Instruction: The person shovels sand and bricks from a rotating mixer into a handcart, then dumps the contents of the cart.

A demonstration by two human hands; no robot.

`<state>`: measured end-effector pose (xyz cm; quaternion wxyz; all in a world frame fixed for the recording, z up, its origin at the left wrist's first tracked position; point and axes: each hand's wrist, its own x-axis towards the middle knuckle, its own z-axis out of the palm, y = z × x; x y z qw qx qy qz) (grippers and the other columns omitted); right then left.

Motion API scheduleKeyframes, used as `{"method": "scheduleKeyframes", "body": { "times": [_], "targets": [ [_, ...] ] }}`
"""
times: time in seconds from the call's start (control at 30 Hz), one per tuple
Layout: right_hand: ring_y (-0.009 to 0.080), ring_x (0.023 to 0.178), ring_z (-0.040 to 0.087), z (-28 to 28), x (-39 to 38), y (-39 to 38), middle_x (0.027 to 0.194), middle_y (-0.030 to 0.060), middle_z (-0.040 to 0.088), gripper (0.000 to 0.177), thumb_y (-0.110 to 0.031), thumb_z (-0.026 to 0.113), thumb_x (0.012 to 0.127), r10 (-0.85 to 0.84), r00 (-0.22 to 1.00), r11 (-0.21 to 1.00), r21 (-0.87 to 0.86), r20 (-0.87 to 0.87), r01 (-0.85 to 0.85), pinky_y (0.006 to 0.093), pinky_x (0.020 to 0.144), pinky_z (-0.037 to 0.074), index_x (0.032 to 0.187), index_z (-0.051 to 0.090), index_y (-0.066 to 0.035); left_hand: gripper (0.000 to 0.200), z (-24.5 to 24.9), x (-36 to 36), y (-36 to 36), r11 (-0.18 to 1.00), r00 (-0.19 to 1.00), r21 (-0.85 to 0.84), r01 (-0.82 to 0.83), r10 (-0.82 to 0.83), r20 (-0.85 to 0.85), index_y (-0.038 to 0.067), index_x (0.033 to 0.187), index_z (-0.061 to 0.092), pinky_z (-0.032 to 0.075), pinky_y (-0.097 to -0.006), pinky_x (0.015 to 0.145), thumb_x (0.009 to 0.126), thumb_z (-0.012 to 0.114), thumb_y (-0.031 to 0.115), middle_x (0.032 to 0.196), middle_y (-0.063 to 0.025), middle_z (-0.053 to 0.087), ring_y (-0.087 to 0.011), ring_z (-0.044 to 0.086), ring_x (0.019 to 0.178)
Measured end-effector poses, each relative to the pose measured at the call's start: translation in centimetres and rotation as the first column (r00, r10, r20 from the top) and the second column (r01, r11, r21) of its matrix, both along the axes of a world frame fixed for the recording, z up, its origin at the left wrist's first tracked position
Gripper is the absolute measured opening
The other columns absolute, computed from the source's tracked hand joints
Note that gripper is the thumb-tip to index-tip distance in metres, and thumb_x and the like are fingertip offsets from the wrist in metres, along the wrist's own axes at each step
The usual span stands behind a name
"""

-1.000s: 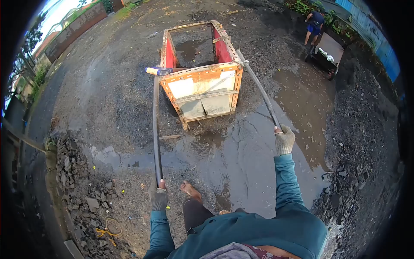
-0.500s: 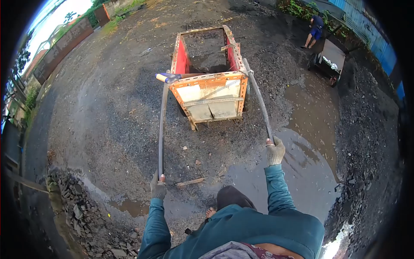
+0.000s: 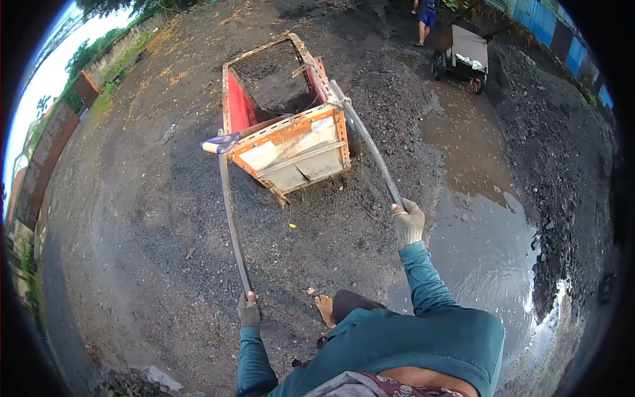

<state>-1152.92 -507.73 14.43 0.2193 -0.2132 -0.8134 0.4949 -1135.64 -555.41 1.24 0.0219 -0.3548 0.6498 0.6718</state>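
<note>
My left hand (image 3: 249, 311), in a fingerless knit glove, is closed round the end of the left cart handle (image 3: 233, 228). Gloved the same way, my right hand (image 3: 409, 222) grips the end of the right cart handle (image 3: 368, 142). Both metal bars run forward to a box-shaped handcart (image 3: 301, 155) with an orange perforated frame, scuffed pale front panel and red inner sides. Dark material lies inside the cart. Across its near left corner rests a tool with a blue and cream handle (image 3: 221, 143); its other end is hidden in the box.
A muddy puddle (image 3: 466, 152) stretches along my right side, with dark rubble (image 3: 552, 218) beyond it. A second cart (image 3: 466, 56) stands at the upper right beside a person (image 3: 426, 20) in blue shorts. Blue metal sheeting (image 3: 536, 16) edges the yard; a wall (image 3: 49, 159) runs at left.
The handcart has shifted left in view and turned tilted, its handles still in both hands. The ground has moved past, and my bare foot now shows further forward.
</note>
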Motion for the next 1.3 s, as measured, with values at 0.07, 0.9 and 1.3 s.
{"method": "scheduleKeyframes", "body": {
  "times": [0.07, 0.9, 1.3],
  "targets": [
    [0.0215, 0.086, 0.071, -1.4, -4.9, -2.0, 0.094, 0.0156, 0.075, 0.040, -0.021, 0.074, 0.086, -0.022, 1.000, 0.995, -0.093, 0.019, 0.024, 0.0337, 0.078, 0.054, 0.116, 0.069, 0.004, 0.028, -2.4, -5.0, -3.1, 0.999, 1.000, 0.042, -0.007, 0.008, -0.008, 0.009, 0.126, 0.052, 0.040, -0.0319, 0.034, 0.107, 0.048, 0.029, 0.061, -0.0044, 0.054, -0.0161, 0.053, 0.041],
    [0.0238, 0.091, 0.069, -1.0, -58.6, -43.2, 0.103, 0.0175, 0.070, 0.051, -0.015, 0.070, 0.086, -0.093, 0.992, 0.993, -0.064, 0.083, 0.098, 0.0335, 0.081, 0.054, 0.130, 0.058, 0.007, 0.028, -5.1, -76.4, -46.6, 0.978, 0.979, -0.041, 0.206, -0.205, 0.014, 0.008, 0.117, 0.056, 0.038, -0.0323, 0.031, 0.096, 0.038, 0.002, 0.056, -0.0031, 0.052, -0.0157, 0.048, 0.036],
    [0.0171, 0.081, 0.068, -7.2, -84.9, -33.6, 0.093, 0.0112, 0.073, 0.043, -0.014, 0.074, 0.083, -0.336, 0.941, 0.933, -0.129, 0.026, 0.337, 0.0302, 0.074, 0.053, 0.120, 0.066, 0.006, 0.011, -5.5, -100.8, -39.0, 0.934, 0.934, 0.035, 0.354, -0.352, -0.058, 0.009, 0.107, 0.053, 0.039, -0.0301, 0.032, 0.104, 0.052, 0.020, 0.058, -0.0015, 0.051, -0.0136, 0.050, 0.038]
  ]
}}
